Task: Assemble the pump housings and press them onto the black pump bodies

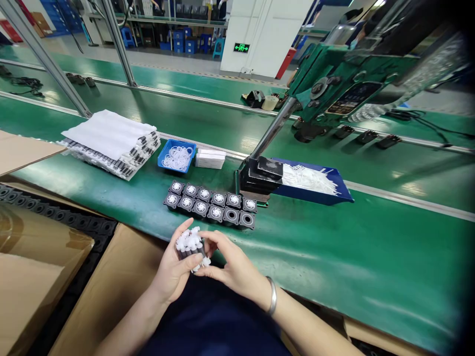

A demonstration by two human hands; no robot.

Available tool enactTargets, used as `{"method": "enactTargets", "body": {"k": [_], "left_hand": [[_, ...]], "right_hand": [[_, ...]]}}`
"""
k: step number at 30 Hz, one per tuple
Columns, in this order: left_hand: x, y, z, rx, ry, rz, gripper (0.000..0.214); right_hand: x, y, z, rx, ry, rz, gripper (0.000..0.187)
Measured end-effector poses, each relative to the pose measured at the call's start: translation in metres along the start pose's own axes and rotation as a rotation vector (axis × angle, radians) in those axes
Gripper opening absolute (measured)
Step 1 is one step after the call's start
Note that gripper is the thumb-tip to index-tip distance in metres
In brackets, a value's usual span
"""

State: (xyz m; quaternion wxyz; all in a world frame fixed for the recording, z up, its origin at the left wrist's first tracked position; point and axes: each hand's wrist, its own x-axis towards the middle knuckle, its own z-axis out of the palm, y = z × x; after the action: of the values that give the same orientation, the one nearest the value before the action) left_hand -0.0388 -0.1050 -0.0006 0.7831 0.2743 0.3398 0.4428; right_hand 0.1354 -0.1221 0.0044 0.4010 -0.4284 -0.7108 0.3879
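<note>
While the left grip (172, 269) is closed round a bundle of white-tipped dark parts (190, 242) by the bench's (334, 252) near edge, the right grip (237, 264) curls against it, its hold unclear to me; ten black housings (186, 210) show white swirls (201, 207), two plain ones (241, 219) apparently left.

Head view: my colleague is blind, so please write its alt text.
The left hand grips a bundle of white-tipped dark parts, the right hand touching its side, at a green workbench. Beyond are two rows of square black parts, mostly with white swirls, and a green machine.
</note>
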Motion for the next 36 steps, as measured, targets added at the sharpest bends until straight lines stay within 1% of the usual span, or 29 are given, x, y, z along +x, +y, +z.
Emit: {"method": "enactTargets", "body": {"k": [2, 6, 8, 10, 12, 15, 17, 20, 22, 23, 25, 26, 27, 29, 30, 31, 33, 36], "left_hand": [[0.002, -0.001, 0.001, -0.001, -0.013, -0.009, 0.081], [0.006, -0.003, 0.002, 0.009, 0.007, 0.002, 0.078], [0.007, -0.004, 0.001, 0.01, 0.009, -0.001, 0.077], [0.008, -0.006, 0.001, 0.006, 0.003, 0.002, 0.077], [0.008, -0.007, 0.002, 0.003, -0.002, 0.012, 0.077], [0.009, -0.009, 0.005, 0.005, -0.007, 0.021, 0.076], [0.01, -0.01, 0.006, 0.01, -0.003, 0.022, 0.076], [0.01, -0.01, 0.006, 0.013, 0.001, 0.021, 0.076], [0.009, -0.01, 0.005, 0.011, -0.007, 0.023, 0.077], [0.009, -0.01, 0.004, 0.012, -0.008, 0.025, 0.077], [0.007, -0.009, 0.003, 0.012, -0.003, 0.032, 0.077], [0.006, -0.009, 0.003, 0.012, 0.001, 0.035, 0.076], [0.005, -0.009, 0.003, 0.014, 0.005, 0.035, 0.076], [0.005, -0.009, 0.003, 0.015, 0.008, 0.036, 0.075], [0.005, -0.009, 0.003, 0.014, 0.003, 0.034, 0.074], [0.005, -0.009, 0.003, 0.012, -0.002, 0.031, 0.073], [0.005, -0.009, 0.004, 0.006, -0.02, 0.021, 0.069], [0.004, -0.008, 0.004, -0.008, -0.041, -0.014, 0.068]], "right_hand": [[-0.002, 0.004, 0.001, 0.057, 0.039, 0.022, 0.06], [-0.003, 0.008, 0.0, 0.316, 0.102, 0.118, 0.051], [-0.004, 0.008, -0.001, 0.401, 0.117, 0.15, 0.047], [-0.006, 0.008, -0.002, 0.418, 0.128, 0.16, 0.042], [-0.008, 0.008, -0.003, 0.367, 0.13, 0.142, 0.038], [-0.008, 0.01, -0.002, 0.29, 0.158, 0.114, 0.041], [-0.007, 0.013, 0.0, 0.347, 0.193, 0.145, 0.041], [-0.006, 0.016, -0.002, 0.524, 0.204, 0.261, 0.031], [-0.006, 0.016, -0.008, 0.57, 0.194, 0.298, 0.026], [-0.007, 0.016, -0.013, 0.564, 0.195, 0.29, 0.024], [-0.007, 0.015, -0.028, 0.494, 0.225, 0.235, 0.021], [-0.006, 0.015, -0.037, 0.424, 0.268, 0.198, 0.018], [-0.005, 0.015, -0.046, 0.321, 0.324, 0.161, 0.016], [-0.002, 0.017, -0.063, 0.046, 0.431, 0.09, 0.013], [-0.001, 0.019, -0.07, -0.104, 0.456, 0.054, 0.012], [0.001, 0.021, -0.075, -0.24, 0.458, 0.017, 0.012], [0.006, 0.027, -0.081, -0.436, 0.412, -0.055, 0.012], [0.011, 0.033, -0.082, -0.595, 0.285, -0.136, 0.016]]}}
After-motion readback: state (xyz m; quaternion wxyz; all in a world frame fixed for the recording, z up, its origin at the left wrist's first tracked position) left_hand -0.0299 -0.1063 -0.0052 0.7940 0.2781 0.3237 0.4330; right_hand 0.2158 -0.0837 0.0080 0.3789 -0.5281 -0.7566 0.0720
